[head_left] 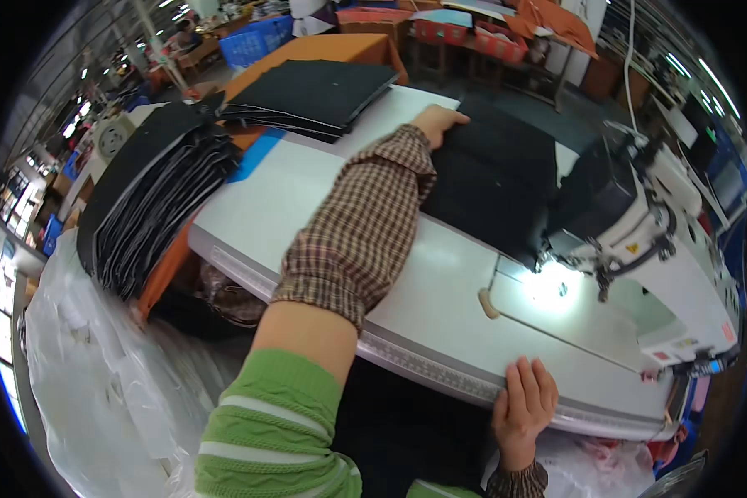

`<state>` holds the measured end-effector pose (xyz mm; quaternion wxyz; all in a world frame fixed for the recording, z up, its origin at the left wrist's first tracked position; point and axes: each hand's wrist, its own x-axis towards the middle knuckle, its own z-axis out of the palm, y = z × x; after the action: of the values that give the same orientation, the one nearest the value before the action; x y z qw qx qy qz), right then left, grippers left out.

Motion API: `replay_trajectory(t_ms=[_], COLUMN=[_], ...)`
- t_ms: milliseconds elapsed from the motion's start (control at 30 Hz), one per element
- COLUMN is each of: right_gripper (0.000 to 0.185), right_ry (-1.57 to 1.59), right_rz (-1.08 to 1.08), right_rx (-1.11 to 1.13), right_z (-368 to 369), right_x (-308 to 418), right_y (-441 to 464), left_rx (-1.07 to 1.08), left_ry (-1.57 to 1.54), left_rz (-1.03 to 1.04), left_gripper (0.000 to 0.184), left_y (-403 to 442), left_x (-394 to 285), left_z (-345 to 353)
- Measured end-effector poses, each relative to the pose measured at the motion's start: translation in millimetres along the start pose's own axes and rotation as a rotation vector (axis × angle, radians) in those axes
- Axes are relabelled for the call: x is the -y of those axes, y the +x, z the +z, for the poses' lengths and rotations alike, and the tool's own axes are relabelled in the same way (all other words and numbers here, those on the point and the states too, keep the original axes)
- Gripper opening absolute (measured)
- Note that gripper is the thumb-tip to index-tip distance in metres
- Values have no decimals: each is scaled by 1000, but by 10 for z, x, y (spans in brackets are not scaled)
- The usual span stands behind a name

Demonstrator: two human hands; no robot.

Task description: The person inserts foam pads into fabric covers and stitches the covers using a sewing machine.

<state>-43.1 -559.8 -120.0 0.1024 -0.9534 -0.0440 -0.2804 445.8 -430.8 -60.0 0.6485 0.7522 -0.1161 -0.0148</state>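
My left hand (441,124), its arm stretched across the white sewing table (307,191), grips the far left corner of a black fabric panel (494,174); part of its fingers is hidden. The panel lies flat, and its near right corner reaches the needle area of a sewing machine (614,199), where a bright lamp shines on the table. My right hand (525,402) rests open on the table's front edge, fingers stretched out, holding nothing.
A stack of black panels (315,91) sits at the table's far left. More black pieces (162,199) hang over the left side beside clear plastic sheeting (91,357). A small beige piece (489,303) lies near the needle. Blue crates (257,41) and red crates (498,43) stand behind.
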Motion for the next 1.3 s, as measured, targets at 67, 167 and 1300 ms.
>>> replay_trajectory(t_ms=[67, 167, 1300], right_gripper=[39, 39, 33], right_ry=[-1, -14, 1], right_rz=[-2, 14, 15], right_rx=[-2, 14, -72], right_z=[5, 17, 794], right_x=[-13, -10, -1192], right_y=[-24, -69, -393], left_rx=[114, 58, -305], left_ry=[-243, -376, 1621], left_rz=[-58, 99, 209], left_gripper=[48, 45, 44], left_y=[-38, -64, -2376], left_x=[-148, -561, -623], left_z=[-17, -240, -3962])
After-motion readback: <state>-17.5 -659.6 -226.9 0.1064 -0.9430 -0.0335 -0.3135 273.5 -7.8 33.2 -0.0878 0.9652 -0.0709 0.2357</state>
